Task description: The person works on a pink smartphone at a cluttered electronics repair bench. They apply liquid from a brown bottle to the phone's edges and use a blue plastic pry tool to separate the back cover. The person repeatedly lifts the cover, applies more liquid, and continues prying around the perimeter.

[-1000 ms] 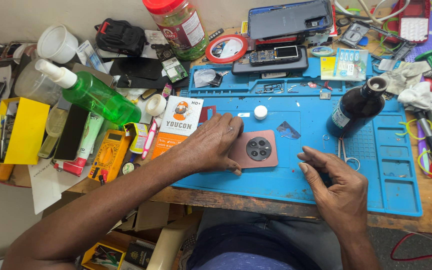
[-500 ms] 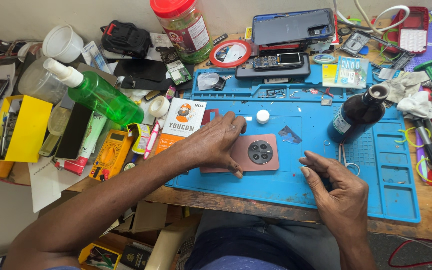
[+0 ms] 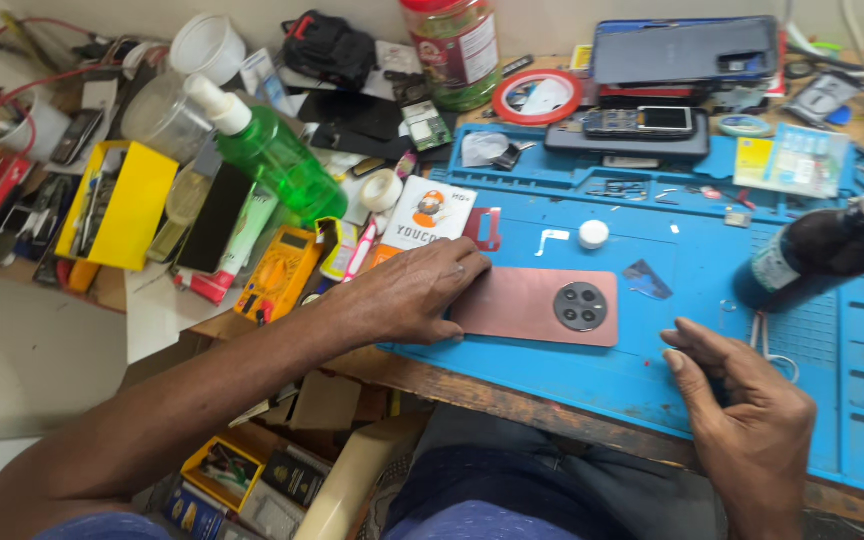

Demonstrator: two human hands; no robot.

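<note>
The phone (image 3: 542,305), copper-pink, lies back up on the blue work mat (image 3: 652,250) in the middle of the frame, its round camera cluster toward the right. The left hand (image 3: 407,295) lies flat over its left end, fingers spread and pressing down rather than gripping. The right hand (image 3: 742,420), lower right, is curled loosely just beside the phone; whether it pinches a small tool I cannot tell, since the fingers hide the palm. It looks like steadying before work on the back cover. Any next move would call for a firm hold and a fine tool at the edge. The dark bottle (image 3: 817,250) at right is partly cut off.
</note>
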